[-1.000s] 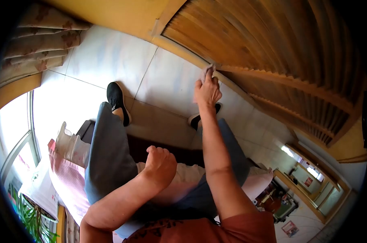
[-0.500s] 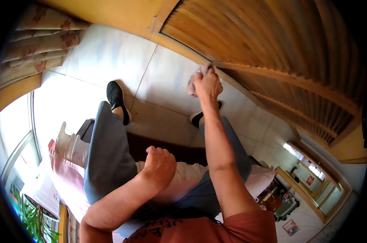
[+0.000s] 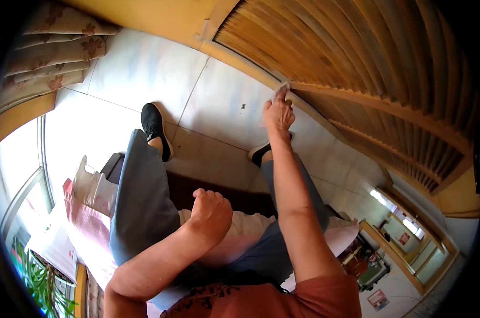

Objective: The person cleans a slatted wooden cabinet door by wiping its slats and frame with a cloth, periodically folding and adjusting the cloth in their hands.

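My right hand (image 3: 278,115) reaches out to the louvered wooden door (image 3: 367,69). Its fingers press a pale cloth (image 3: 284,89) against the corner where two frame pieces of the door meet. Most of the cloth is hidden by the hand. My left hand (image 3: 212,214) is held in a loose fist above my lap, near my left knee, and nothing shows in it.
White floor tiles (image 3: 139,63) lie between my shoes and the door, with a small dark mark (image 3: 243,108) on one tile. Floral curtains (image 3: 60,47) hang at the upper left. A potted plant (image 3: 41,286) stands at the lower left, and a mirror (image 3: 414,233) is at the right.
My right hand has moved slightly right, toward the door. The cloth, which hung out to the left of the hand, now shows mainly at the fingertips. The left hand has barely moved.
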{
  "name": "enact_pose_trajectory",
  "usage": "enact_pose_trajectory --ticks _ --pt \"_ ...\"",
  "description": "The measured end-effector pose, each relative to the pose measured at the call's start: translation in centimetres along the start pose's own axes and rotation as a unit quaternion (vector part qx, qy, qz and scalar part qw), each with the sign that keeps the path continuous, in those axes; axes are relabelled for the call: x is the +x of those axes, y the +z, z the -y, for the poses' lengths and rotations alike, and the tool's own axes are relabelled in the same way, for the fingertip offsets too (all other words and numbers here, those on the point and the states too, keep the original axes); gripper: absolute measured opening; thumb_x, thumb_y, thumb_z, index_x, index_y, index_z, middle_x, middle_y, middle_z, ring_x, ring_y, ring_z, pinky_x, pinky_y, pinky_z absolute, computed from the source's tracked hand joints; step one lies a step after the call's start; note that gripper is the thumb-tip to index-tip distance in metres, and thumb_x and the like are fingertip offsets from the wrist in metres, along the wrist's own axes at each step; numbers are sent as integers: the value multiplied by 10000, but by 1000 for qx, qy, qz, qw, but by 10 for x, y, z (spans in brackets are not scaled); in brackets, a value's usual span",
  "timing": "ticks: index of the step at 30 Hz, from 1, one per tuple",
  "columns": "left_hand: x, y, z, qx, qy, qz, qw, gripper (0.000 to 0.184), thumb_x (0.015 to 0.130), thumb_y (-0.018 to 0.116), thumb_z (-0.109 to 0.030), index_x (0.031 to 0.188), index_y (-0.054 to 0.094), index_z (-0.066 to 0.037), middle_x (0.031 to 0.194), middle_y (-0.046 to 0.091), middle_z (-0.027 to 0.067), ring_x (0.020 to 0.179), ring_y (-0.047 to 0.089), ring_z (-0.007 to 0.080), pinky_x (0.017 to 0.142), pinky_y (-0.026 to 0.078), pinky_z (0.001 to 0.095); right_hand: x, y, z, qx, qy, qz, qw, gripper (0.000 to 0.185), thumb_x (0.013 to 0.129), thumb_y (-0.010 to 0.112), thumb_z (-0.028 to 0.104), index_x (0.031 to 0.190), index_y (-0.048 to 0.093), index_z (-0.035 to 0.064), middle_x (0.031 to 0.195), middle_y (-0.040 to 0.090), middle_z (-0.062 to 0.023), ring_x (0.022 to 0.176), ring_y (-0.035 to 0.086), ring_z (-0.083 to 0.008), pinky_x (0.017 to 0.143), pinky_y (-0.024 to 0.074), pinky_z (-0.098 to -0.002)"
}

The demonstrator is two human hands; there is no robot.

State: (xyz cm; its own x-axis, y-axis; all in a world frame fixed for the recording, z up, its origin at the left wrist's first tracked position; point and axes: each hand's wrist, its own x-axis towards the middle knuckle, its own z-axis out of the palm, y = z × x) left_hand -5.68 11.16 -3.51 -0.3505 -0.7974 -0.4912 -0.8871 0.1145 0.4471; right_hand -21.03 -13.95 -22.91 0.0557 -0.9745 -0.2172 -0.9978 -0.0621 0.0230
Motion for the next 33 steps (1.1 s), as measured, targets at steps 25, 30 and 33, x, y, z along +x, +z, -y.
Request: enact_pose_trajectory --ticks 25,30,33 --pt "72 -25 -15 -486 -118 -205 841 617 822 597 14 1392 365 -35 1229 510 249 1081 594 382 897 511 396 -173 -126 -18 817 34 244 521 458 873 631 232 1267 550 14 1109 628 -114 938 625 -192 760 527 -323" --pt "64 -19 -12 -172 -98 -138 970 524 823 677 -151 1285 476 -5 1184 524 216 1002 619 403 881 501 460 -115 -62 -37 608 30 103 786 533 852 636 187 1319 504 -33 1167 613 -176 1088 593 -270 942 476 -367" --pt "65 -25 -15 -163 -102 -33 981 387 827 671 -189 1153 565 -10 1075 584 194 1011 610 383 854 498 468 -59 -24 -24 402 -74 -18 913 600 844 657 245 1346 455 -15 1259 467 -304 1172 478 -469 1007 411 -474"
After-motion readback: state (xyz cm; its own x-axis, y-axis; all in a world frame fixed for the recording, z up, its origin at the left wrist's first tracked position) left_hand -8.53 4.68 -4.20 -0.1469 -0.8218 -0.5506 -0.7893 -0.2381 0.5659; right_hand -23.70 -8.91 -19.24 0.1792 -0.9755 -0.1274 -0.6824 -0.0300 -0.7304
